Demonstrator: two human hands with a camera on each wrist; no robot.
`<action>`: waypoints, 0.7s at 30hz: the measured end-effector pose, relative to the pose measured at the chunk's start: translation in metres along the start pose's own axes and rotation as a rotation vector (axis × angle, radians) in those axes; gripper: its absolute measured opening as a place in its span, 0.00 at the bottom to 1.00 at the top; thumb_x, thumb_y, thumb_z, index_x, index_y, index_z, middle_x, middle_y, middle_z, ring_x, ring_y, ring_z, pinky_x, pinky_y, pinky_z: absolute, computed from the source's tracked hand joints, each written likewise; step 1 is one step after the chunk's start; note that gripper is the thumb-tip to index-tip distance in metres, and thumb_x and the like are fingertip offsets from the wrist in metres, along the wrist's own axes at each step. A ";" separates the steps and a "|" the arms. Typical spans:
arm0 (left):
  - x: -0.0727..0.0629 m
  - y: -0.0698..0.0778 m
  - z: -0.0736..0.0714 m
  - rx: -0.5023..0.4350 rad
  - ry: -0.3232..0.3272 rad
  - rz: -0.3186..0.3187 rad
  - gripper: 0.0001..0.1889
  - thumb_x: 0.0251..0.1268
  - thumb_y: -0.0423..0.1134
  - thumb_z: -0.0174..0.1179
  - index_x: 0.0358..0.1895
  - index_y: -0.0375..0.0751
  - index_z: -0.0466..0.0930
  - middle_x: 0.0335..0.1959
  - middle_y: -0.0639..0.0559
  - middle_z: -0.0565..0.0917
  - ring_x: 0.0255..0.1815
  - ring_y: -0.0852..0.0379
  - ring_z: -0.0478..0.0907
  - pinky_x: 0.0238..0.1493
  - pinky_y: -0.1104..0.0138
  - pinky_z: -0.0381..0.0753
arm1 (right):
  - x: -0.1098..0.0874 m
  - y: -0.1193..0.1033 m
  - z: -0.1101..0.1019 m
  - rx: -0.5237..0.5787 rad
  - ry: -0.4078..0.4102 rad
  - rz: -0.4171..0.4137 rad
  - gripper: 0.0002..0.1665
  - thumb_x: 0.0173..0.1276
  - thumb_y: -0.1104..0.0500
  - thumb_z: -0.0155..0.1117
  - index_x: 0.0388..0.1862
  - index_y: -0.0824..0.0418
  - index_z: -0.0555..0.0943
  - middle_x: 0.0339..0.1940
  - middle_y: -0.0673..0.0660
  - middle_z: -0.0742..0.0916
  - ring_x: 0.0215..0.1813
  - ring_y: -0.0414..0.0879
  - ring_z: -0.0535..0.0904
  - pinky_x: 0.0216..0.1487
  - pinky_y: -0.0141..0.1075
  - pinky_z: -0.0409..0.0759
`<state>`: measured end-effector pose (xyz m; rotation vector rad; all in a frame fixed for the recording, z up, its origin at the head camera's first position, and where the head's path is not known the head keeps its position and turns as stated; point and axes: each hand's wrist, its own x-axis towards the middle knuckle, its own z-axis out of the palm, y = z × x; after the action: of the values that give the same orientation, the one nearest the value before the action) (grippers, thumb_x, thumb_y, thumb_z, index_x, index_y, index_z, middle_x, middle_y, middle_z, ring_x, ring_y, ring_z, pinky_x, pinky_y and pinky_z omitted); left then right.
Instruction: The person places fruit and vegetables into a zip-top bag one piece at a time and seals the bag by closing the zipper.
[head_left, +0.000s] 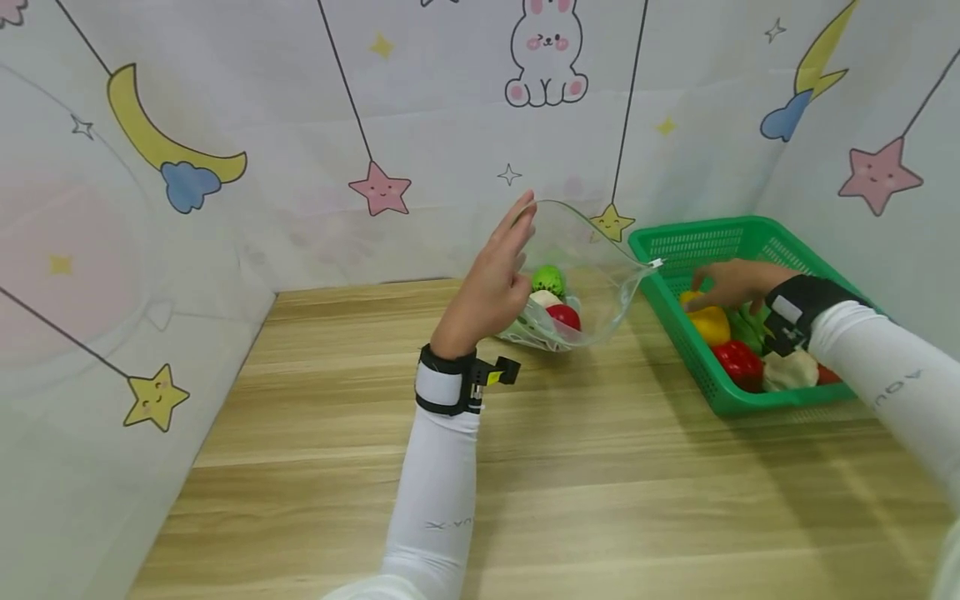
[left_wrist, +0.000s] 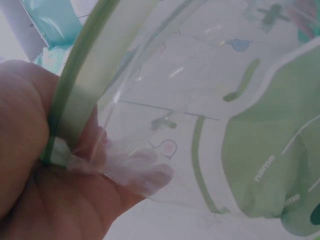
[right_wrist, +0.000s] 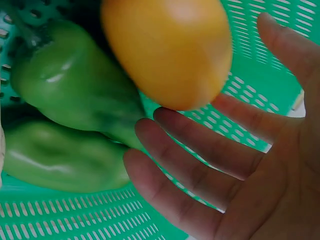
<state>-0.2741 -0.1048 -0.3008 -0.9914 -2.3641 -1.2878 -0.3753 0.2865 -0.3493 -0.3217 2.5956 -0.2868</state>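
My left hand (head_left: pixel 491 287) pinches the edge of a clear zip bag (left_wrist: pixel 210 165) with a green zip strip, its thumb against the rim. The bag's mouth gapes toward the right, and a green speckled ball-like piece (head_left: pixel 549 280), a whitish piece (head_left: pixel 545 298) and a red round piece (head_left: pixel 564 316) lie inside. My right hand (head_left: pixel 738 283) reaches into a green basket (head_left: pixel 686 358), fingers spread and slightly bent. In the right wrist view, its fingertips are at the underside of a smooth yellow-orange fruit (right_wrist: pixel 170 50), beside two green peppers (right_wrist: pixel 75 85).
Also in the basket are a yellow pepper (head_left: pixel 710 327), a red pepper (head_left: pixel 738 364) and a cream-coloured lumpy piece (head_left: pixel 790 372). The basket stands at the back right of the wooden table (head_left: pixel 337 450), close to the printed cloth wall (head_left: pixel 450 125).
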 end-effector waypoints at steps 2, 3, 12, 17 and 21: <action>-0.001 0.000 -0.001 -0.005 -0.001 -0.003 0.44 0.58 0.12 0.39 0.81 0.38 0.49 0.85 0.57 0.42 0.82 0.48 0.57 0.72 0.56 0.70 | 0.003 0.000 0.002 -0.008 -0.021 0.009 0.50 0.68 0.33 0.61 0.71 0.70 0.63 0.61 0.82 0.73 0.53 0.69 0.78 0.41 0.56 0.85; -0.001 -0.001 -0.001 -0.006 -0.002 -0.003 0.44 0.58 0.12 0.39 0.81 0.38 0.49 0.85 0.56 0.42 0.82 0.48 0.57 0.72 0.56 0.70 | 0.004 0.000 0.003 -0.020 -0.026 0.012 0.51 0.68 0.34 0.62 0.72 0.71 0.62 0.61 0.82 0.74 0.53 0.68 0.79 0.40 0.55 0.85; 0.000 -0.002 -0.002 0.002 -0.001 0.017 0.44 0.58 0.12 0.40 0.81 0.37 0.48 0.85 0.55 0.42 0.82 0.49 0.57 0.73 0.58 0.69 | 0.018 0.000 0.011 -0.062 -0.077 -0.012 0.53 0.63 0.44 0.68 0.74 0.75 0.58 0.55 0.75 0.77 0.48 0.63 0.77 0.35 0.50 0.84; -0.001 -0.002 -0.002 -0.001 -0.004 0.019 0.44 0.59 0.12 0.39 0.81 0.37 0.48 0.85 0.54 0.43 0.82 0.48 0.56 0.72 0.53 0.69 | 0.020 0.001 0.015 -0.005 -0.072 -0.023 0.53 0.59 0.47 0.71 0.75 0.69 0.58 0.56 0.75 0.76 0.49 0.64 0.77 0.36 0.50 0.85; -0.001 -0.002 -0.002 0.000 -0.005 0.015 0.44 0.59 0.12 0.39 0.81 0.38 0.48 0.85 0.55 0.43 0.82 0.48 0.56 0.73 0.53 0.69 | 0.022 0.004 0.013 -0.034 -0.008 -0.083 0.48 0.57 0.50 0.71 0.72 0.66 0.62 0.50 0.70 0.78 0.45 0.60 0.76 0.36 0.47 0.81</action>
<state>-0.2744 -0.1080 -0.3011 -1.0113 -2.3561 -1.2818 -0.3879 0.2819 -0.3717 -0.4420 2.5853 -0.2696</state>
